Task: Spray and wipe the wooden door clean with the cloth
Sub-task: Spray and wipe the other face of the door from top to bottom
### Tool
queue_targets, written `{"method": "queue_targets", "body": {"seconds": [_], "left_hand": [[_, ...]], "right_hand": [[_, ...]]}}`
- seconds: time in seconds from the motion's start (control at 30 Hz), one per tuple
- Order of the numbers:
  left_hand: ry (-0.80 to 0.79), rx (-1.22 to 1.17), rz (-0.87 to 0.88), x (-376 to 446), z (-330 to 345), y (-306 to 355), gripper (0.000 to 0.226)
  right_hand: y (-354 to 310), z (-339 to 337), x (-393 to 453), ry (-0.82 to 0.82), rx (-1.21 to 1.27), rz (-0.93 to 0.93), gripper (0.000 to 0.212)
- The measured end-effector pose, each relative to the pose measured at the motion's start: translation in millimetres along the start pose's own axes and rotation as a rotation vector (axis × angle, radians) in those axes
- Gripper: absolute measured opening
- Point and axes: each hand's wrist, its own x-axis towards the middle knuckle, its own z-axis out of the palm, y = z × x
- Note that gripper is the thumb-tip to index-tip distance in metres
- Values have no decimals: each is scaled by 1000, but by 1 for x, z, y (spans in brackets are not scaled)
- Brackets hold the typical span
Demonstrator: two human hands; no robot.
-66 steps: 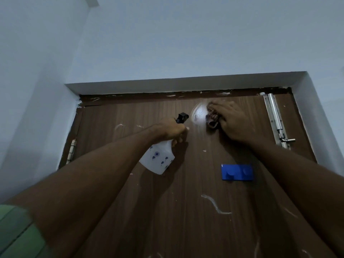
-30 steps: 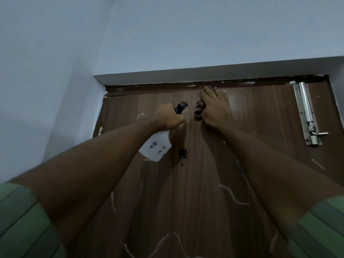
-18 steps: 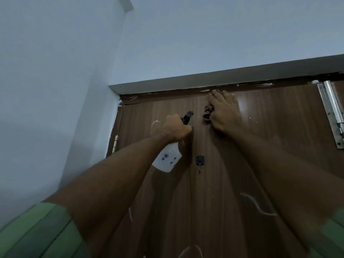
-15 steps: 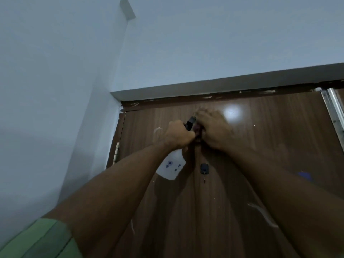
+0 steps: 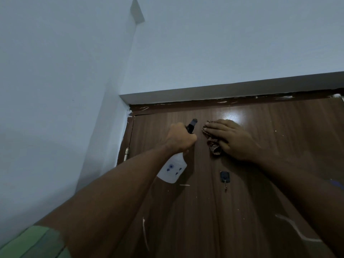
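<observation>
Near the top of the wooden door (image 5: 260,183), the right hand (image 5: 230,138) presses the cloth (image 5: 213,146) flat with fingers spread, mid-wipe. Just left, the left hand (image 5: 179,139) grips the spray bottle (image 5: 173,169). Next, probably, fresh spray on the streaks below.

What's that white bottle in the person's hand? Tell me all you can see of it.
The spray bottle is white, seemingly plastic, with small blue marks on its side and a black nozzle head. The left hand grips its neck, hiding the trigger. It hangs tilted, base toward the lower left, nozzle up, in front of the wooden door.
</observation>
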Motion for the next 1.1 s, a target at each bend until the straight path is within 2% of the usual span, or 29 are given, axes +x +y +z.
{"method": "queue_targets", "body": {"seconds": [0.03,0.17,0.2,0.27,0.37,0.43,0.57,0.63,0.73,0.8,0.83,0.9,0.97,1.0,1.03,1.1], "left_hand": [[-10,-3,2,0,-3,-3,9],[-18,41,-3,0,-13,-14,14],[-11,58,-9,0,-15,-17,15],[2,66,-18,-1,-16,-25,21],[35,67,-14,-5,-20,-33,12],[47,76,-13,-8,-23,-37,13],[27,80,-29,-12,-30,-50,17],[28,90,-42,-15,-30,-57,15],[37,126,-27,-18,-32,-61,21],[31,132,-14,-18,-34,-58,22],[31,130,-11,-17,-36,-58,22],[23,131,-23,-14,-40,-61,20],[16,125,-52,-14,-43,-66,16],[17,111,-67,-15,-43,-69,16],[21,99,-77,-17,-42,-73,16],[39,85,-87,-23,-42,-78,16]], "right_hand": [[8,-2,1,30,-17,38,61],[-6,-3,52,158,-14,419,59],[-20,-1,62,149,-4,431,61],[-41,10,61,90,18,269,63],[-38,18,28,-31,-5,-26,66],[-23,18,27,20,-21,17,63],[-41,23,76,182,-26,375,62],[-61,28,84,135,-2,328,69],[-60,33,59,-9,17,-7,63],[-41,27,44,-18,34,-110,59],[-30,25,45,23,36,-81,59],[-23,23,65,128,3,97,60],[-40,24,89,181,-22,290,62],[-53,27,97,171,-20,320,65],[-66,31,101,136,-9,287,68],[-78,41,93,39,17,62,63]]}}
